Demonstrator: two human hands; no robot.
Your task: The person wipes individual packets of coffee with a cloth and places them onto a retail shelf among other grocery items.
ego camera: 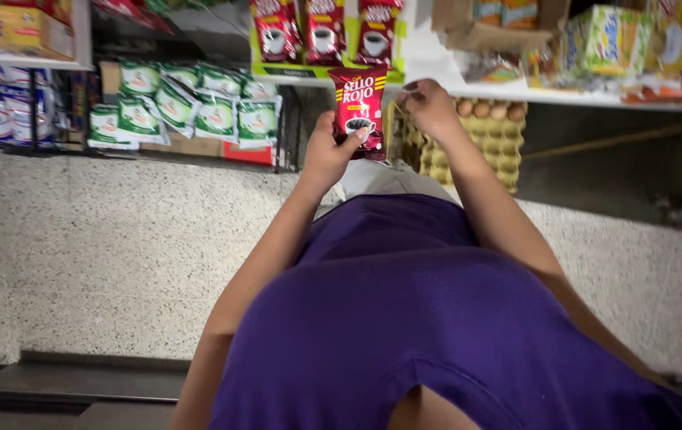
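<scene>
We see one red coffee packet (359, 107) — a small glossy pouch with a picture of a dark cup near its lower half and yellow stripes flanking its top. It stands upright, face toward us, pinched at its lower left edge, its top right corner near fingertips. It sits just below the white shelf (437, 68) — directly under three matching red packets (323, 30) standing in a row on that shelf.

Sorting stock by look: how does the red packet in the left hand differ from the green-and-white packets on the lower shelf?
The red packet is dark red with a cup picture; the green-and-white packets are pale. The red packet is held upright, alone, in the left hand; the green-and-white packets lean stacked together. Both are sealed pouches.
</scene>
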